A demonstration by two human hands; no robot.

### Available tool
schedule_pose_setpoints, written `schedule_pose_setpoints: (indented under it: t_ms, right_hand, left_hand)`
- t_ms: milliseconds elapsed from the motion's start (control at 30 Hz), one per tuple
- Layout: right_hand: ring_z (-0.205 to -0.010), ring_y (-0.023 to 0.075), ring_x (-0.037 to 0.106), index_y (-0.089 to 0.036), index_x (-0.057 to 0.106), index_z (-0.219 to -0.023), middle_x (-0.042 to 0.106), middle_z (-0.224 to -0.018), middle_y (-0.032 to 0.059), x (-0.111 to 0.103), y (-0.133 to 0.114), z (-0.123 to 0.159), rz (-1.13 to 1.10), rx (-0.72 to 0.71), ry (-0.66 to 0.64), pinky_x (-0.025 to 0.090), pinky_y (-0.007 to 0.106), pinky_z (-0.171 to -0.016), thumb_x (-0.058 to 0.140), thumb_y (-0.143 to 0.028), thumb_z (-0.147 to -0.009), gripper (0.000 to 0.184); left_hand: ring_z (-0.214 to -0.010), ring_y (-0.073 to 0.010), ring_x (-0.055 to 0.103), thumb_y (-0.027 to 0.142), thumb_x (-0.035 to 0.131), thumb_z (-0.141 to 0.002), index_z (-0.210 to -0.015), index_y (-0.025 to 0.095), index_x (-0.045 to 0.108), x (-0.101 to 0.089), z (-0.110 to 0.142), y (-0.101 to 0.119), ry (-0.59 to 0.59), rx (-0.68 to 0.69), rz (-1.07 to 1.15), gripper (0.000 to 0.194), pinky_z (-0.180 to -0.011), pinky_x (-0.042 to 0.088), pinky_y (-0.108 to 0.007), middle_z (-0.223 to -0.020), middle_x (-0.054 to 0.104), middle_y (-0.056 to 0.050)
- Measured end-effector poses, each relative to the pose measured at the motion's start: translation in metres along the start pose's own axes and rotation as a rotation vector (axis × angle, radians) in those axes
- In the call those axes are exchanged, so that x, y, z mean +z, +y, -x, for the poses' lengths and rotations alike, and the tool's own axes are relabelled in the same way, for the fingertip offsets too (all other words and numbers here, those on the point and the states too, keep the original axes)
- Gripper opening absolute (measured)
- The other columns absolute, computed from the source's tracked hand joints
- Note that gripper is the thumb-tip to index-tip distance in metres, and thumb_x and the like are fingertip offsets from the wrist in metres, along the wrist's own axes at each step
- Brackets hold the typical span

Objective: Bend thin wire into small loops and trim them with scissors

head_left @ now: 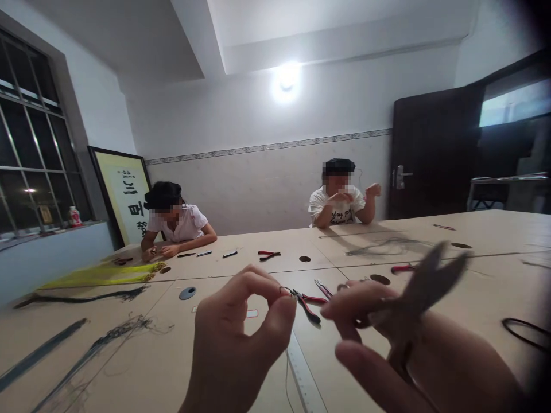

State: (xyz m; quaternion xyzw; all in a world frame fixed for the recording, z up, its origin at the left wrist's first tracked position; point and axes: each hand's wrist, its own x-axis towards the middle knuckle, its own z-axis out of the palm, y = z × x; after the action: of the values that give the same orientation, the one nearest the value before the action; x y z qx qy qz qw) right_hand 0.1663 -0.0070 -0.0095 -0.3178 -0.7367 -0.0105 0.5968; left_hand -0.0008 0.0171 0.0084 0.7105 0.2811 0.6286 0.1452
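Near centre, left hand [243, 335] fingers pinch thin thread [284, 288]; at right, right hand [443, 344] grips scissors [434, 281]. Thread-handling seems underway, calling for steady fingers.

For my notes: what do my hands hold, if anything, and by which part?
Left hand: thin cord, near its curved part. Right hand: scissors, seemingly below the blades.

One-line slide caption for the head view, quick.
Left hand pinches a thin cord while the right hand holds scissors, blades apart, above a table with pliers and a ruler.
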Motion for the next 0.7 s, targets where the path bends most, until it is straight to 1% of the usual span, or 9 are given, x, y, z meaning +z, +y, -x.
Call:
schedule_pose_setpoints:
  t_ms: [33,100,167,233,267,333,400,533,700]
  right_hand:
    - [-0.049,0.0077,0.060,-0.034,0.056,-0.093,0.061,-0.062,-0.0098,-0.002,-0.001,-0.002,-0.035,0.035,-0.005,0.051,0.014,-0.048,0.057,-0.039,-0.088,0.008]
    - [-0.054,0.0067,0.063,-0.036,0.057,-0.098,0.064,-0.067,-0.0099,-0.004,-0.002,-0.005,-0.077,0.083,-0.061,0.049,0.010,-0.045,0.057,-0.030,-0.088,0.012]
    - [-0.059,0.0055,0.066,-0.035,0.058,-0.100,0.067,-0.075,-0.0092,-0.005,-0.003,-0.008,-0.087,0.083,-0.095,0.045,0.006,-0.039,0.058,-0.025,-0.087,0.016]
    - [-0.060,0.0043,0.065,-0.032,0.059,-0.097,0.067,-0.074,-0.0097,-0.004,-0.005,-0.011,-0.069,0.056,-0.077,0.044,0.005,-0.041,0.059,-0.021,-0.086,0.016]
    - [-0.060,0.0040,0.064,-0.030,0.059,-0.093,0.066,-0.072,-0.0102,-0.003,-0.006,-0.013,-0.055,0.036,-0.050,0.047,0.006,-0.046,0.059,-0.019,-0.085,0.014]
    - [-0.058,0.0039,0.062,-0.027,0.059,-0.085,0.064,-0.067,-0.0109,-0.001,-0.008,-0.015,-0.016,0.004,0.000,0.050,0.009,-0.056,0.059,-0.015,-0.082,0.012]
    - [-0.057,0.0036,0.060,-0.025,0.059,-0.080,0.062,-0.066,-0.0104,0.001,-0.009,-0.016,0.012,-0.018,0.017,0.049,0.011,-0.059,0.060,-0.014,-0.080,0.011]
    - [-0.060,0.0051,0.059,-0.020,0.056,-0.074,0.059,-0.066,-0.0066,0.002,-0.007,-0.015,0.025,-0.039,-0.016,0.046,0.014,-0.057,0.056,-0.011,-0.081,0.012]
    - [-0.060,0.0084,0.053,-0.019,0.051,-0.074,0.056,-0.064,-0.0045,0.006,-0.001,-0.013,0.112,-0.167,0.023,0.041,0.020,-0.054,0.051,-0.007,-0.078,0.013]
  left_hand:
    - [-0.056,-0.0047,0.058,0.010,0.062,-0.074,-0.061,0.023,0.060,0.000,0.000,0.002,-0.033,-0.003,-0.045,0.018,-0.053,0.046,-0.010,-0.061,0.064,0.009]
    - [-0.053,-0.0050,0.058,0.011,0.063,-0.074,-0.061,0.023,0.060,0.001,0.001,0.004,-0.094,0.002,-0.101,0.018,-0.051,0.045,-0.012,-0.060,0.065,0.009]
    - [-0.053,-0.0058,0.059,0.013,0.063,-0.075,-0.063,0.024,0.061,0.002,0.002,0.005,-0.137,0.008,-0.126,0.017,-0.052,0.046,-0.013,-0.060,0.066,0.009]
    - [-0.057,-0.0070,0.063,0.015,0.062,-0.078,-0.064,0.024,0.061,0.002,0.002,0.005,-0.175,-0.002,-0.139,0.016,-0.056,0.049,-0.014,-0.063,0.067,0.009]
    - [-0.058,-0.0075,0.064,0.017,0.061,-0.079,-0.064,0.024,0.061,0.003,0.002,0.005,-0.189,-0.008,-0.146,0.017,-0.057,0.049,-0.014,-0.063,0.068,0.008]
    - [-0.056,-0.0078,0.064,0.020,0.061,-0.080,-0.062,0.024,0.061,0.003,0.002,0.004,-0.193,0.009,-0.163,0.018,-0.055,0.050,-0.014,-0.062,0.067,0.007]
    - [-0.051,-0.0073,0.061,0.020,0.062,-0.079,-0.061,0.024,0.061,0.004,0.001,0.003,-0.178,0.052,-0.186,0.018,-0.051,0.048,-0.013,-0.059,0.066,0.008]
    - [-0.045,-0.0065,0.057,0.019,0.064,-0.077,-0.062,0.025,0.060,0.002,-0.003,0.001,-0.156,0.114,-0.225,0.017,-0.046,0.046,-0.013,-0.055,0.063,0.009]
    - [-0.045,-0.0065,0.056,0.017,0.063,-0.076,-0.063,0.026,0.058,0.005,-0.003,-0.003,-0.172,0.152,-0.217,0.016,-0.045,0.044,-0.013,-0.055,0.062,0.010]
